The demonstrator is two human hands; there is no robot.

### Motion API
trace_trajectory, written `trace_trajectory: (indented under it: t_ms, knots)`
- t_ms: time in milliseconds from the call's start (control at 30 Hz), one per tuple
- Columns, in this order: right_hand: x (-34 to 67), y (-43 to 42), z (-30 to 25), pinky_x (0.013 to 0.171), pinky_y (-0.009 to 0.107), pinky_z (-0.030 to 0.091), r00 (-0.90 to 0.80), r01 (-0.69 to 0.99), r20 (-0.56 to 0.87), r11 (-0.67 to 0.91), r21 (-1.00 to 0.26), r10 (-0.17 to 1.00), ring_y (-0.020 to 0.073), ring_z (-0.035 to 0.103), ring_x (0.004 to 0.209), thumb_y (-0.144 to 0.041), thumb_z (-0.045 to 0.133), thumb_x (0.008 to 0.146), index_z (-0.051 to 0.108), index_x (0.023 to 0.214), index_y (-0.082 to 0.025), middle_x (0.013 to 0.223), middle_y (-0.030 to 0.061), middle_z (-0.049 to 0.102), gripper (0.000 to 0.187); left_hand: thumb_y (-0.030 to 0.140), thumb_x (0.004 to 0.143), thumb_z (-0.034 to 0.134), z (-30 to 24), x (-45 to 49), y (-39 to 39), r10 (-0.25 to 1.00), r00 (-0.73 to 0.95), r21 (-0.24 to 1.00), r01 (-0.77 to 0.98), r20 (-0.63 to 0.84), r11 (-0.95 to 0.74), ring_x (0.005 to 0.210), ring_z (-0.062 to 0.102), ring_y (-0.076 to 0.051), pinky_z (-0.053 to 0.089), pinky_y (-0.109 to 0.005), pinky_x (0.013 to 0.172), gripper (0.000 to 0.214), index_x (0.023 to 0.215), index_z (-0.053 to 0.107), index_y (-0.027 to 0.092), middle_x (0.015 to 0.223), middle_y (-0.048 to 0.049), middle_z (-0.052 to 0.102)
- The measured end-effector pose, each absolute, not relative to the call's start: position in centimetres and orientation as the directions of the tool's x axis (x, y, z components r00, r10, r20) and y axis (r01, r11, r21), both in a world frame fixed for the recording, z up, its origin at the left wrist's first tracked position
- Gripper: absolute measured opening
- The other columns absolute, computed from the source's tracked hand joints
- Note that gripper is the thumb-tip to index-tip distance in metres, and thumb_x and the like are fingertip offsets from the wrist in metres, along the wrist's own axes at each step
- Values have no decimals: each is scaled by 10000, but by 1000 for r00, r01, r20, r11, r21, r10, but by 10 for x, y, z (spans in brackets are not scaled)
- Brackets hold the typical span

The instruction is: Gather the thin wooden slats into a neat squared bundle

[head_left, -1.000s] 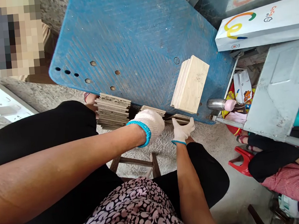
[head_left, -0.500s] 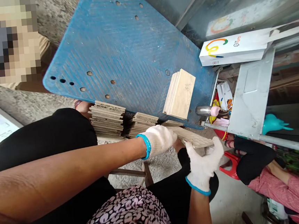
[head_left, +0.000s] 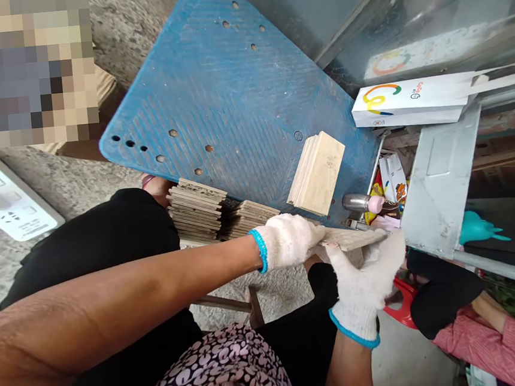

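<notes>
Between my two hands is a thin pale board (head_left: 354, 237) with a grooved face, seen nearly edge-on. My left hand (head_left: 291, 239), in a white knit glove with a blue cuff, grips its left end with the fingers wrapped round. The gloved right hand (head_left: 367, 282) clasps the right end, thumb and fingers on opposite edges. Just beyond the hands a stack of smooth pale boards (head_left: 316, 173) leans over on the blue plastic surface (head_left: 226, 93). Two stacks of grooved boards, one on the left (head_left: 198, 210) and one in the middle (head_left: 250, 217), stand along its near edge.
A steel flask with a pink lid (head_left: 362, 203) and a white paper bag (head_left: 407, 102) are at the right, by a grey metal ledge (head_left: 440, 171). Another person in a red sleeve (head_left: 491, 347) sits at lower right near a red stool (head_left: 402, 303). A power strip (head_left: 9, 196) lies far left.
The held board has moved slightly right with both hands and now shows more edge-on. The whole view has shifted, bringing more of the power strip in.
</notes>
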State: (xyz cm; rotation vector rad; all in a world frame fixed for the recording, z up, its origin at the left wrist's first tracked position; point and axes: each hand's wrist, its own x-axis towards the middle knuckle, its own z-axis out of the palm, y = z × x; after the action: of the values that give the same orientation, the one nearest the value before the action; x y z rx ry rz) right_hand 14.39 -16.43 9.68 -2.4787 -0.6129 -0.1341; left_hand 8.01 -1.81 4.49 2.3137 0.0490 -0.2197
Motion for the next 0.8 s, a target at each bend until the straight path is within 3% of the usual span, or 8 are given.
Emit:
trace_trajectory:
  t_ms: [133,267,333,600,800]
  knots:
    - [147,-169,77,1130,554,365,906,385,70,-745,-544,417,347,375,1407,-603,747,705,62,1560,-118,1551,244,275,1198,371,941,419,47,85,-4,7,967,835,222,-253,-503,766,657,-226,447,-315,613,332,1033,687,198,911,-70,706]
    - [137,-173,53,1114,582,354,933,199,-193,-883,-426,303,404,336,1417,-576,812,592,58,1576,-181,1574,228,234,1301,434,900,415,45,89,5,44,915,846,388,-401,-366,657,584,-171,356,-287,537,354,833,663,190,777,-42,661]
    - [131,-171,44,1094,582,374,922,165,-260,-898,-409,288,420,328,1416,-552,820,560,63,1579,-180,1580,231,208,1322,469,878,423,43,89,6,44,898,852,430,-438,-299,631,555,-157,340,-284,527,358,775,627,193,760,-29,638]
    - [131,-164,25,1103,528,387,919,168,-207,-810,-561,334,366,385,1393,-537,811,576,219,1548,-154,1536,211,326,1201,524,871,419,44,93,10,81,828,815,560,-554,-152,603,531,-141,333,-276,513,388,768,598,196,724,-20,608]
    - [180,-158,8,1087,499,412,896,172,-244,-797,-579,371,330,501,1293,-460,814,537,319,1491,-123,1457,208,446,1126,595,893,398,51,94,16,140,854,788,517,-501,-334,733,609,-210,396,-287,582,454,962,629,211,854,-66,653]
